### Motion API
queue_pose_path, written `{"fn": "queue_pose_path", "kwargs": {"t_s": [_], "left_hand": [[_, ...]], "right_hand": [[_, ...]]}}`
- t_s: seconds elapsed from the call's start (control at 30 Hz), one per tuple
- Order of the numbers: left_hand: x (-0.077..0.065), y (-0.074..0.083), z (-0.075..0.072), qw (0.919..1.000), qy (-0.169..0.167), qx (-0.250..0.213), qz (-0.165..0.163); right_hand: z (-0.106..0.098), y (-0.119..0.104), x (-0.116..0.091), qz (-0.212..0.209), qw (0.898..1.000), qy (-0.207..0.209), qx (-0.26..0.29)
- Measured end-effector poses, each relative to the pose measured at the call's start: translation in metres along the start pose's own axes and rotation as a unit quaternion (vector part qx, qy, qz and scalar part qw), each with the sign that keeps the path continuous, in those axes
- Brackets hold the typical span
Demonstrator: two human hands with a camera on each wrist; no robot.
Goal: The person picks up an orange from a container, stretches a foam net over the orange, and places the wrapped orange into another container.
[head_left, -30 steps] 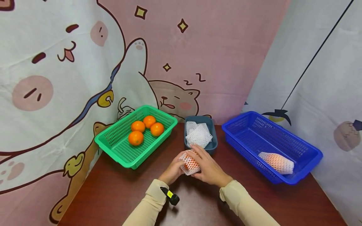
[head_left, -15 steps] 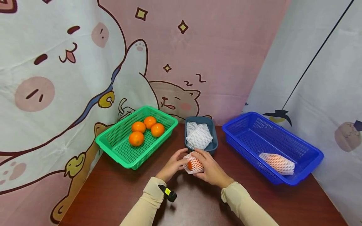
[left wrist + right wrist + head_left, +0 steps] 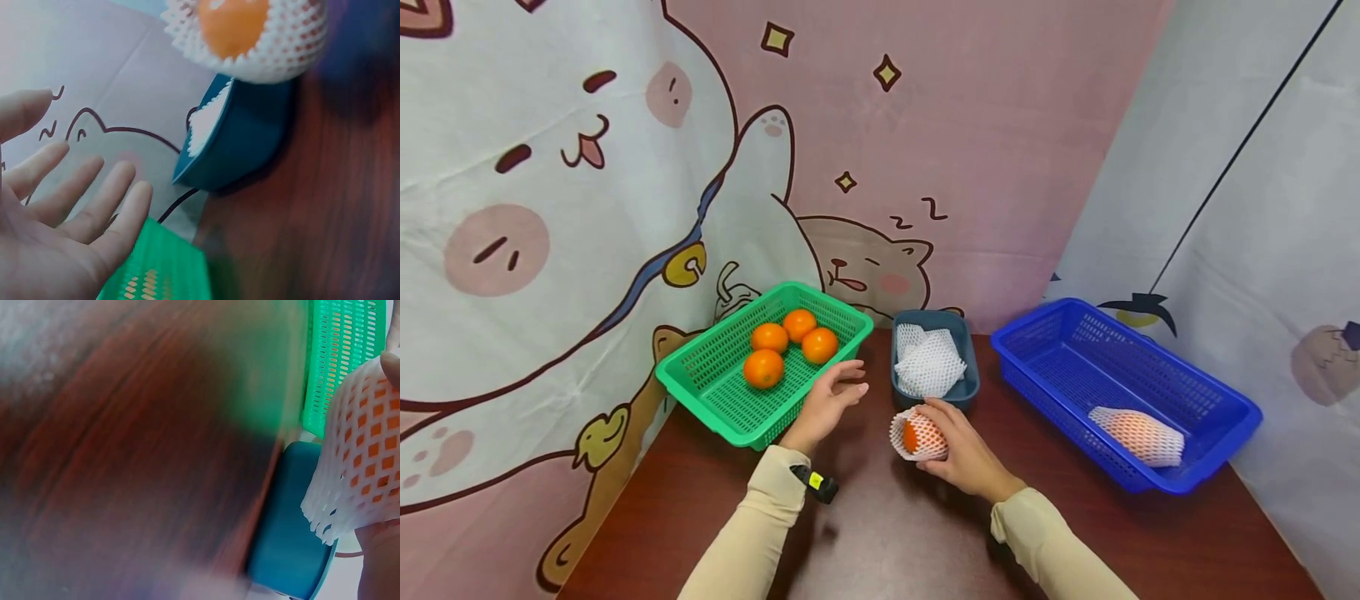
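An orange (image 3: 911,435) in a white foam net sleeve (image 3: 931,442) is held by my right hand (image 3: 964,450), fingers over its top and thumb low on its near side. The sleeve's open end faces left and bares part of the peel, which the left wrist view also shows (image 3: 234,28). My left hand (image 3: 824,408) is apart from the fruit, beside the green basket's right side, fingers spread and holding nothing. Just beyond the orange stands a dark blue-grey bin (image 3: 973,367) with white foam net sleeves (image 3: 930,364) in it.
A green basket (image 3: 722,421) with several oranges (image 3: 763,368) stands at the left. On the right is a blue basket (image 3: 1030,367) holding a net-wrapped orange (image 3: 1138,437). A printed cloth (image 3: 1000,167) hangs behind the brown table (image 3: 910,533).
My left hand has let go of the net-wrapped orange and moved left towards the green basket. The right hand keeps the orange, which has shifted slightly right.
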State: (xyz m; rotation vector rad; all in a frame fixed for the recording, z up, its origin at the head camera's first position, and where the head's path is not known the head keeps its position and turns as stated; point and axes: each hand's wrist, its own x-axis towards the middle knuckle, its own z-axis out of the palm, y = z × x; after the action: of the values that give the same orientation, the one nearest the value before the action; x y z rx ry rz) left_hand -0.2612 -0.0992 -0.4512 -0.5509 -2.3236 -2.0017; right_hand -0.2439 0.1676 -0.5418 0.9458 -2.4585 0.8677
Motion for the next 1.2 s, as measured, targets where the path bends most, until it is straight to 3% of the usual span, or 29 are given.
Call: {"fn": "queue_pose_path", "kwargs": {"t_s": [0.13,0.23,0.4,0.47,0.67,0.87,1.03,1.2], "left_hand": [[0.002,0.006,-0.013,0.9994,0.014,0.019,0.026],[0.004,0.009,-0.025,0.9969,0.044,0.042,0.049],[0.012,-0.023,-0.049,0.9884,0.110,0.079,0.068],[0.014,-0.036,-0.056,0.9867,0.118,0.097,0.056],[0.012,-0.045,-0.067,0.9826,0.107,0.151,-0.006],[0.013,-0.049,-0.071,0.9716,0.092,0.208,-0.064],[0.016,-0.051,-0.071,0.9615,0.079,0.250,-0.083],[0.017,-0.054,-0.070,0.9573,0.060,0.269,-0.088]], "right_hand": [[0.000,-0.001,-0.002,0.002,1.000,0.003,0.003],[0.000,-0.002,-0.003,0.007,1.000,0.004,0.004],[0.001,-0.003,-0.004,0.004,1.000,0.007,0.002],[0.001,-0.004,-0.005,0.001,1.000,0.006,0.002],[0.001,-0.008,-0.005,0.005,1.000,0.006,0.009],[0.003,-0.011,-0.007,-0.002,1.000,0.006,0.010],[0.002,-0.009,-0.008,-0.005,1.000,0.006,-0.001],[-0.013,-0.001,-0.008,-0.003,1.000,0.015,-0.017]]}}
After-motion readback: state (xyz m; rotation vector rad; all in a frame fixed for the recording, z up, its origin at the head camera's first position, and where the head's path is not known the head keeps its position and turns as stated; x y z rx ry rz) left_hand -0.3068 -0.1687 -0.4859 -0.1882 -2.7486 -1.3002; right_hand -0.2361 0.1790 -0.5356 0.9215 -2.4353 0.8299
